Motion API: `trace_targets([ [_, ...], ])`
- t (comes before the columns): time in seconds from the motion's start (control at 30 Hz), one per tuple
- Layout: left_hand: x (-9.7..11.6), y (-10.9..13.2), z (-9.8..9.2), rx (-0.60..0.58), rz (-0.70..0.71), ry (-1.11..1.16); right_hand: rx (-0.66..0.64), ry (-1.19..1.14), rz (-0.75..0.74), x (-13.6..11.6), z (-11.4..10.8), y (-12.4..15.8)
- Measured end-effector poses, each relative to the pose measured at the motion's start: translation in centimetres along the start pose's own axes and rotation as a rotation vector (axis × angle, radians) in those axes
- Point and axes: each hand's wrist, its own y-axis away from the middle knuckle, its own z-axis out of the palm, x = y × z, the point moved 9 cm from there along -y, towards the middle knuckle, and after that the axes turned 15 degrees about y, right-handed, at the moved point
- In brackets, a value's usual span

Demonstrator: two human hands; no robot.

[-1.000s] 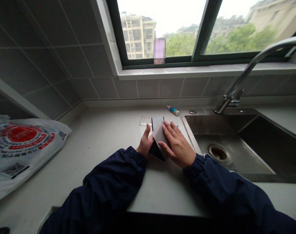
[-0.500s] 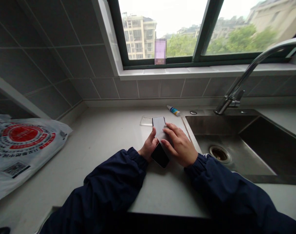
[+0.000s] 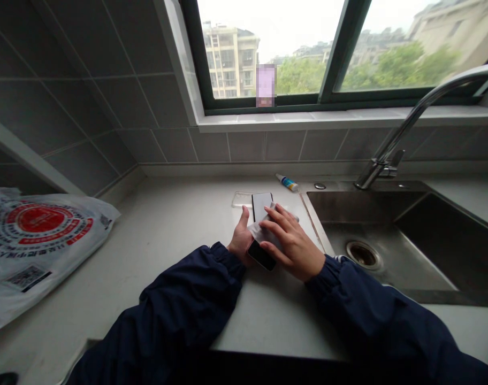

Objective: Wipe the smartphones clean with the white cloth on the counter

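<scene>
Left: white plastic bag (image 3: pixel 39 256), red and black print, on white counter (image 3: pixel 175 214). Right: steel sink (image 3: pixel 404 267) with round drain (image 3: pixel 363 255); chrome faucet (image 3: pixel 389 139) at far edge. Far centre: blue-and-white tube (image 3: pixel 287 183) near sink. Beyond: dark-framed window (image 3: pixel 342 53) above grey tiles (image 3: pixel 246 146).

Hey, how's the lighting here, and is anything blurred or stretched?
Head view: sky through the window burns out nearly white; head view: the left tiled wall sits dim; head view: soft shadow darkens the counter below the right hand; head view: a lilac patch is pixelated; head view: the plastic bag looks stretched toward the edge.
</scene>
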Motion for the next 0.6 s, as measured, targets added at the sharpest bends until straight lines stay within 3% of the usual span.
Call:
trace_targets([
  [0.27,-0.1,-0.1,-0.5,0.049,-0.009,0.079,-0.080,-0.073,-0.057,-1.4,0.4,0.2],
  [0.6,-0.5,0.2,-0.8,0.065,-0.054,0.039,-0.068,-0.084,-0.071,-1.8,0.3,0.2],
])
